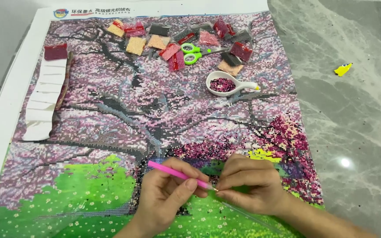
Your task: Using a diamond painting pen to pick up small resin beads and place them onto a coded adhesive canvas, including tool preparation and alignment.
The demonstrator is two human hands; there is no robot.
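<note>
Here my left hand [164,194] pinches the pink pen [179,174] slantwise, its tip low over the canvas [111,114], while my right hand [248,183] closes fingertips beside that tip, steadying it.

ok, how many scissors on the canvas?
1: green-handled scissors lie among the bead packets at the canvas top, above the white bead tray. More could hide under the packets.

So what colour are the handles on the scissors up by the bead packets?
Bright green handles on the scissors, seen in the head view.
</note>
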